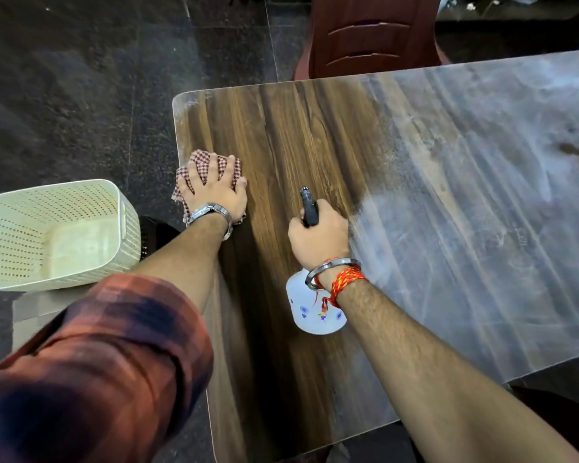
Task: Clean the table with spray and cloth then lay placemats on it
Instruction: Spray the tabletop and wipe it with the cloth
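A wood-grain table [301,135] fills the middle and right of the view. Its right half is hazy white with dust or streaks; the left half looks dark and wiped. My left hand [214,192] presses flat on a red-and-white checked cloth [203,162] near the table's left edge. My right hand [318,235] grips a white spray bottle [311,309] with blue flower prints, its black nozzle pointing away from me over the table. No placemats are in view.
A cream perforated plastic basket [51,235] sits on a low surface left of the table. A dark red plastic chair [371,31] stands at the table's far side. Dark stone floor [81,78] surrounds the table.
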The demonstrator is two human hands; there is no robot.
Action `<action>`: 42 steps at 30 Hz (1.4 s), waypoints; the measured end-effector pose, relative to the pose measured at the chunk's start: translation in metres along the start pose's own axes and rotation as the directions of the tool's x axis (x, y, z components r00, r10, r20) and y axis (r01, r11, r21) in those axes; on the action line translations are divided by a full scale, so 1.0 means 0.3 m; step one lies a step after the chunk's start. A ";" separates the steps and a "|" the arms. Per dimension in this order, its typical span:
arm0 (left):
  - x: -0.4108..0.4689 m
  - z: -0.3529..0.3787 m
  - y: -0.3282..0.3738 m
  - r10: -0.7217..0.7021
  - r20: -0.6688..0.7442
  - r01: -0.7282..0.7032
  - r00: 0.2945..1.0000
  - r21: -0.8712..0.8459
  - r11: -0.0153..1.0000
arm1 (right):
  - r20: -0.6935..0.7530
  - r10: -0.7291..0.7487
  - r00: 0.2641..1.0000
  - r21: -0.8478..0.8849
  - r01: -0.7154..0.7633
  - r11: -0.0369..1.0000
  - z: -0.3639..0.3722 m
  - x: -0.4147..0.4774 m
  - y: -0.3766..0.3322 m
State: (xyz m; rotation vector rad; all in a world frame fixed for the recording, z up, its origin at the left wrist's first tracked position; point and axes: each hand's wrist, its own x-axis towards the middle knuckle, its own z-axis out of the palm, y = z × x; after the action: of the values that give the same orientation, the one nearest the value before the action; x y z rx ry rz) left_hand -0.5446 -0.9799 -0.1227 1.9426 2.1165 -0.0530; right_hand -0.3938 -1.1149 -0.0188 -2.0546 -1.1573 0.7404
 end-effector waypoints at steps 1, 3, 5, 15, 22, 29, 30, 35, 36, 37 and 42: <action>-0.006 0.003 -0.002 0.006 -0.005 -0.006 1.000 0.003 1.000 | 0.005 0.028 1.000 0.002 -0.028 1.000 -0.013 -0.001 0.013; -0.024 0.005 -0.002 0.029 0.000 -0.029 1.000 0.010 1.000 | -0.001 0.087 0.996 0.005 -0.087 0.996 -0.043 -0.005 0.042; -0.063 0.009 0.014 0.055 0.023 -0.055 0.998 0.015 0.998 | -0.009 0.110 0.994 -0.007 -0.110 0.994 -0.077 -0.014 0.070; -0.546 0.121 0.152 0.240 0.061 -0.244 0.969 0.053 0.968 | 0.032 0.049 0.998 0.006 -0.049 0.999 -0.245 -0.185 0.206; -0.981 0.226 0.269 0.220 0.044 -0.221 0.975 0.035 0.975 | 0.170 0.066 0.983 -0.052 -0.058 0.997 -0.447 -0.443 0.418; -1.294 0.300 0.361 0.155 0.059 -0.157 0.986 0.029 0.987 | 0.174 0.077 0.982 -0.002 -0.078 0.997 -0.617 -0.595 0.632; -1.324 0.309 0.377 0.148 0.068 -0.150 0.987 0.027 0.988 | 0.148 0.087 0.985 0.010 -0.090 0.996 -0.638 -0.600 0.654; -1.379 0.324 0.435 0.111 0.125 -0.113 0.986 0.017 0.993 | 0.075 0.182 0.980 0.010 -0.184 0.983 -0.745 -0.572 0.715; -1.379 0.323 0.440 0.104 0.132 -0.108 0.986 0.022 0.994 | 0.080 0.176 0.981 0.012 -0.177 0.984 -0.765 -0.561 0.725; -1.377 0.320 0.443 0.101 0.138 -0.106 0.985 0.029 0.994 | 0.088 0.164 0.983 0.018 -0.166 0.986 -0.782 -0.549 0.731; -1.361 0.315 0.476 0.087 0.145 -0.090 0.986 0.014 0.996 | 0.090 0.170 0.981 -0.014 -0.169 0.985 -0.822 -0.482 0.751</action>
State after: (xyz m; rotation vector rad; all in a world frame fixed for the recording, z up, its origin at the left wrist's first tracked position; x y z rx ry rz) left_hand -0.3609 -1.3822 -0.1023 1.9780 1.9435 -0.1931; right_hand -0.1629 -1.3962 -0.0155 -2.1641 -1.0432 0.9220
